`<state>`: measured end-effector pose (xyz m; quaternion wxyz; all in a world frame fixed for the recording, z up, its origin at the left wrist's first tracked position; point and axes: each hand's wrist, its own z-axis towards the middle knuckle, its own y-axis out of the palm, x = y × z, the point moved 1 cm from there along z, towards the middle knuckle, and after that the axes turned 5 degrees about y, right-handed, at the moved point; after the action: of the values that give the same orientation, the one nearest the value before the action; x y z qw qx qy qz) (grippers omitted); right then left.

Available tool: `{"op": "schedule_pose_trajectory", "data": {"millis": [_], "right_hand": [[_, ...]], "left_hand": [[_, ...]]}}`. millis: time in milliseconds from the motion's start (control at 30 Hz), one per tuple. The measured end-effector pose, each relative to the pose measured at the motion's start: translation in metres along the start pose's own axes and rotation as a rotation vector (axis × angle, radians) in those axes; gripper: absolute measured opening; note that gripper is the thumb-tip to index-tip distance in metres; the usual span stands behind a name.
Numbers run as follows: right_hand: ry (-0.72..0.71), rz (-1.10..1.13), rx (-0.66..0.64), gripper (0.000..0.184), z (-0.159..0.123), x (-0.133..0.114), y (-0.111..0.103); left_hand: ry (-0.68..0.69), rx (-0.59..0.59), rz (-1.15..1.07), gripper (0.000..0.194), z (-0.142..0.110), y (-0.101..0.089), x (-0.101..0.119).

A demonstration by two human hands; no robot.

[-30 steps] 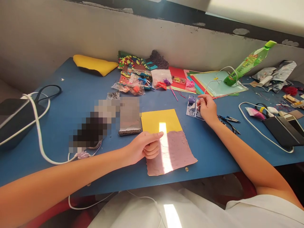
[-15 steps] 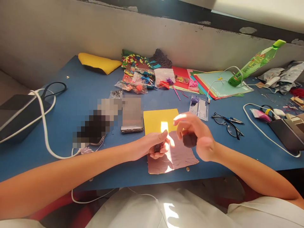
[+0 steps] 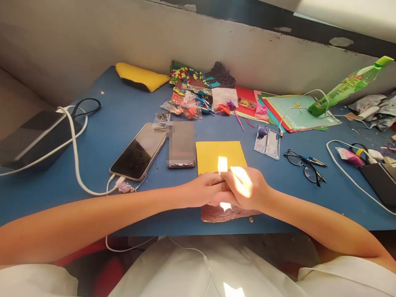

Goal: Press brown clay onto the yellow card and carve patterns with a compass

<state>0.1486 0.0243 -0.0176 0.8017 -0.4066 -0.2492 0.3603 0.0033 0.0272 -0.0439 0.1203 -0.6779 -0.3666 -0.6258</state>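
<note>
My left hand [image 3: 204, 190] and my right hand [image 3: 247, 187] meet over a pinkish textured sheet [image 3: 225, 213] at the front edge of the blue table [image 3: 123, 123]. Both hands have their fingers curled and pressed together; what lies between them is hidden. A yellow paper square [image 3: 216, 154] lies just beyond the hands, partly under them. A clear plastic case [image 3: 267, 141] with a purple item sits to the right of it.
Two phones [image 3: 139, 152] lie left of the yellow square, one on a white cable [image 3: 74, 152]. Glasses [image 3: 305, 165] sit to the right. Craft bits, coloured paper sheets [image 3: 297, 115] and a green bottle [image 3: 349, 86] fill the back. A black box [image 3: 31, 138] stands far left.
My right hand left the clear case, came back toward me and joined my left hand over the pinkish sheet. The view shifted slightly left.
</note>
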Motion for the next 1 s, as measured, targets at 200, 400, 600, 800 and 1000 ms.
{"op": "schedule_pose_trajectory", "data": {"millis": [200, 400, 600, 800, 1000], "right_hand": [[-0.026, 0.030, 0.116, 0.044, -0.011, 0.024, -0.014], [0.411, -0.024, 0.170, 0.041, -0.042, 0.083, -0.035], [1.070, 0.042, 0.254, 0.043, -0.071, 0.142, -0.015], [1.081, -0.009, -0.019, 0.056, -0.079, 0.163, 0.015], [1.077, -0.125, -0.232, 0.065, -0.076, 0.152, 0.016]], "left_hand": [[0.004, -0.072, -0.175, 0.042, -0.004, 0.003, 0.005], [0.015, -0.010, -0.168, 0.058, -0.007, -0.006, 0.012], [-0.003, 0.001, -0.167, 0.025, -0.005, -0.006, 0.011], [0.018, -0.009, -0.236, 0.011, -0.007, -0.004, 0.011], [0.033, 0.124, -0.137, 0.054, -0.010, -0.004, 0.011]]}}
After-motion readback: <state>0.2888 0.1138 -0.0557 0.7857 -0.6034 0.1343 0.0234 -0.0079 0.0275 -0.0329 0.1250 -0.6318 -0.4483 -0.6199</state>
